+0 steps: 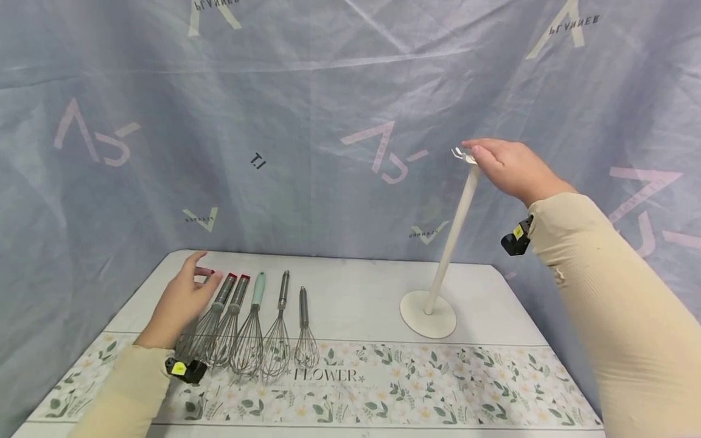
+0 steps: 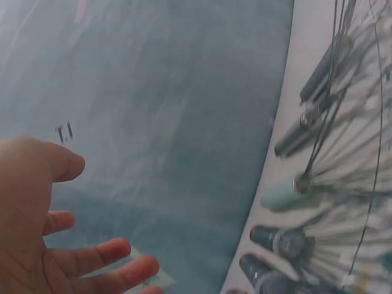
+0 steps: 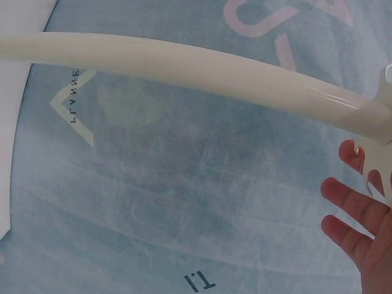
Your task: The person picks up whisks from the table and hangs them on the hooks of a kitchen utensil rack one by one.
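My left hand [image 1: 179, 299] hovers at the left end of a row of whisks, thumb and fingers spread. It overlaps the leftmost whisk in the head view and hides part of it. In the left wrist view nothing lies in this hand [image 2: 37, 226]. Two whisks with red-tipped handles, one whisk with a mint handle [image 1: 258, 291] and two with metal handles lie side by side to its right. My right hand [image 1: 515, 167] rests on top of a tall white stand [image 1: 453, 234], its fingers extended beside the small hooks [image 1: 463, 156]. The stand's round base [image 1: 412, 316] is on the table.
A white table [image 1: 350, 292] carries a floral strip [image 1: 438, 389] with the word FLOWER along its front part. The whisks' wire ends reach onto that strip. Behind the table hangs a grey-blue cloth [image 1: 306, 121] with printed letters.
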`<action>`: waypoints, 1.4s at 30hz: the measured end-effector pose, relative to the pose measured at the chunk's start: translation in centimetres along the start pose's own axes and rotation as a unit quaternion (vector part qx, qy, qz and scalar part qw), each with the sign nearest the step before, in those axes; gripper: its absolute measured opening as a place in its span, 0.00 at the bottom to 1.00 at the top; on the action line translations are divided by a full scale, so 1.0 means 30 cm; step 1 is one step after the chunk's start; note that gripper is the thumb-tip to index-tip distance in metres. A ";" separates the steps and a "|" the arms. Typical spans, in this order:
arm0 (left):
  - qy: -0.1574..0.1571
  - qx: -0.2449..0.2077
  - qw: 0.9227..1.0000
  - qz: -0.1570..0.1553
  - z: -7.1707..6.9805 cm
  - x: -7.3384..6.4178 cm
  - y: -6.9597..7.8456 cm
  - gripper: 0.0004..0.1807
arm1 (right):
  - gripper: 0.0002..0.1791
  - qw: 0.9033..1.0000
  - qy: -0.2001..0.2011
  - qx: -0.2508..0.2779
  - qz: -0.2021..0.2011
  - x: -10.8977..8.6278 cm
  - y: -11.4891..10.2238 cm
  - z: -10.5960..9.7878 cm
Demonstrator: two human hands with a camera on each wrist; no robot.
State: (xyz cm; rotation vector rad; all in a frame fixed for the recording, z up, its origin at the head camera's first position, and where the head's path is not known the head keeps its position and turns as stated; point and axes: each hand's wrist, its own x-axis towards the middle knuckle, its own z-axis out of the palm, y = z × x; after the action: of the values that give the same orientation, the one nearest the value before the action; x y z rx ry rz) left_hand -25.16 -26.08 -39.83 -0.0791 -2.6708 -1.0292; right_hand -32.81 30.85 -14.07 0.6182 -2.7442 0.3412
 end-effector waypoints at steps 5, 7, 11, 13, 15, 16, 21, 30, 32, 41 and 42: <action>-0.027 -0.032 0.998 -0.039 -0.030 0.020 -0.057 0.49 | 0.32 1.000 -0.001 -0.001 0.006 -0.008 -0.005 -0.002; -0.034 -0.044 0.997 -0.054 -0.037 0.028 -0.082 0.50 | 0.32 1.000 -0.001 0.000 0.008 -0.010 -0.007 -0.002; -0.045 -0.086 0.992 -0.075 -0.047 0.046 -0.136 0.51 | 0.33 1.000 0.000 0.005 0.017 -0.013 -0.011 -0.006; -0.052 -0.113 0.988 -0.090 -0.046 0.055 -0.165 0.52 | 0.33 1.000 0.001 0.008 0.023 -0.015 -0.010 -0.008; -0.064 -0.142 0.981 -0.112 -0.043 0.062 -0.192 0.53 | 0.33 0.999 0.001 0.011 0.030 -0.017 -0.009 -0.009; -0.071 -0.152 0.978 -0.125 -0.041 0.064 -0.207 0.53 | 0.33 0.999 0.003 0.011 0.030 -0.018 -0.008 -0.007; -0.093 -0.169 0.963 -0.188 -0.028 0.077 -0.281 0.54 | 0.32 1.000 0.008 0.009 0.026 -0.012 -0.003 0.005; -0.137 -0.171 0.947 -0.234 -0.001 0.079 -0.361 0.60 | 0.32 0.999 0.011 0.013 0.032 -0.015 0.001 0.004; -0.144 -0.177 0.946 -0.230 0.008 0.078 -0.369 0.62 | 0.32 0.999 0.011 0.013 0.034 -0.018 0.003 0.003; -0.186 -0.118 0.952 -0.214 0.035 0.074 -0.397 0.56 | 0.32 0.999 0.015 0.012 0.036 -0.026 0.006 0.004; -0.190 -0.115 0.951 -0.213 0.038 0.074 -0.400 0.54 | 0.32 0.999 0.014 0.012 0.038 -0.027 0.006 0.004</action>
State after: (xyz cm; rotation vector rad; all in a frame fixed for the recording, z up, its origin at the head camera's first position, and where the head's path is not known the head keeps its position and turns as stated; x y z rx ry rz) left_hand -29.35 -34.35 -47.83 0.2977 -2.9699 -1.6015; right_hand -32.22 31.27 -14.49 0.5135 -2.7460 0.3973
